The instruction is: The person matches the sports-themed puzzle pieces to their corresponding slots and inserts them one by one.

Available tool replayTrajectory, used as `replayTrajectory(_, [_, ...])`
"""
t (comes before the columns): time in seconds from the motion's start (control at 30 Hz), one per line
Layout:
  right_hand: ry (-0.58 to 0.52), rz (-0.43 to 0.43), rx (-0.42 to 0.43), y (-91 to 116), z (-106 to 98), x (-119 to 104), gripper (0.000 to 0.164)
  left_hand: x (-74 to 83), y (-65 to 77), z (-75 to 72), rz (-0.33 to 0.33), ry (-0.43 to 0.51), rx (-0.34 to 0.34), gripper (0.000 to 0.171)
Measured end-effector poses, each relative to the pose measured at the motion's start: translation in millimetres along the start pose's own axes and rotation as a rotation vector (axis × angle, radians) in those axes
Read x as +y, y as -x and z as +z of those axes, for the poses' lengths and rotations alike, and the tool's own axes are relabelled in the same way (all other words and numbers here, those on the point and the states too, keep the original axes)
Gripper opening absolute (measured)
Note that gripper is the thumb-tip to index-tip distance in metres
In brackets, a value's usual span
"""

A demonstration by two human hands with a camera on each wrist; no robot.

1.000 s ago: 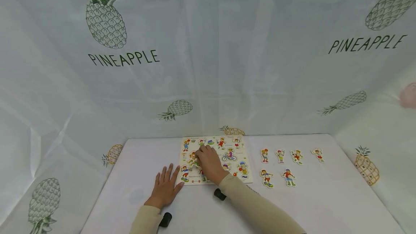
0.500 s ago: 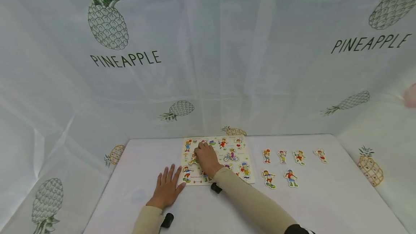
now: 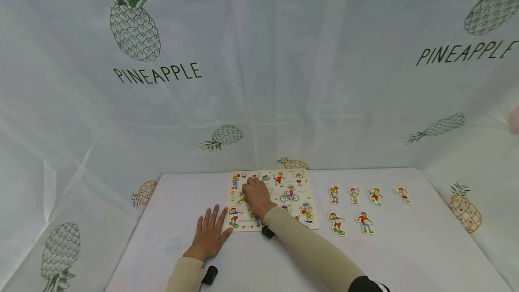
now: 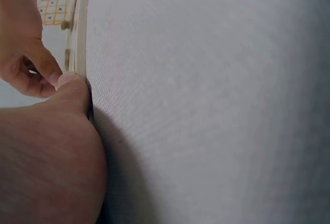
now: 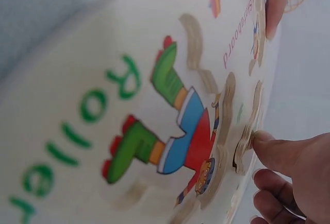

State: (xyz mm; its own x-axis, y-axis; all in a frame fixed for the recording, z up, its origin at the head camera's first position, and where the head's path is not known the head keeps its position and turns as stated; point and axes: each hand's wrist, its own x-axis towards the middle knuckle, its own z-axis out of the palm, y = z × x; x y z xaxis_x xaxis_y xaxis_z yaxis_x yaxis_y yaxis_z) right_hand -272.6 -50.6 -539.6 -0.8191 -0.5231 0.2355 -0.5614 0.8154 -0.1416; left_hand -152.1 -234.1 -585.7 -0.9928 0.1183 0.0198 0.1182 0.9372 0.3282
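Note:
A wooden peg-free picture puzzle board (image 3: pixel 279 202), printed with children at sports, lies at the table's far edge. My right hand (image 3: pixel 259 196) is over its left half, thumb and curled fingers pinching a puzzle piece (image 3: pixel 241 198), mostly covered by the hand. In the right wrist view the thumb (image 5: pixel 281 154) presses the edge of this piece (image 5: pixel 243 152), at a recess in the board; whether it sits fully in cannot be seen. My left hand (image 3: pixel 208 234) rests flat on the table, fingers spread, the thumb at the board's lower left corner.
Right of the board lie several loose figure pieces in two rows, such as a skateboarder (image 3: pixel 336 224), a footballer (image 3: pixel 375 196) and a roller skater (image 3: pixel 365 222). A ball-player piece (image 3: pixel 307 213) appears set in the board's lower right. A pineapple-print cloth (image 3: pixel 259 80) hangs behind the table.
My right hand has shifted slightly over the left part of the board and covers more of the piece. The left hand stays put. The whole view has turned a little.

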Motion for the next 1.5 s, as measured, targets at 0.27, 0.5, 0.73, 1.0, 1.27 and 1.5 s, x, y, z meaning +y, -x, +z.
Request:
replayTrajectory(0.27, [-0.017,0.033,-0.019,1.0,-3.6,-1.3,0.009,4.5,-0.7,-1.5,0.000,-0.009,-0.021,0.069])
replayTrajectory(0.5, [-0.020,0.016,0.033,9.2,-5.7,2.6,0.006,4.4,-2.1,1.3,0.004,-0.030,-0.010,0.069])
replayTrajectory(0.73, [-0.097,0.024,0.100,31.0,-21.7,10.4,0.013,-0.5,-3.3,4.8,0.017,-0.042,0.020,0.069])
replayTrajectory(1.0, [-0.136,0.027,0.191,67.8,-32.2,27.2,0.013,-6.5,-3.6,5.5,0.028,-0.039,0.033,0.076])
replayTrajectory(1.27, [-0.168,0.104,0.242,101.7,-43.7,47.6,0.018,-5.8,-2.4,3.6,-0.003,-0.049,0.000,0.071])
replayTrajectory(1.5, [-0.156,0.177,0.278,132.7,-51.5,76.0,0.019,-2.4,-1.1,3.8,-0.007,-0.031,-0.003,0.071])
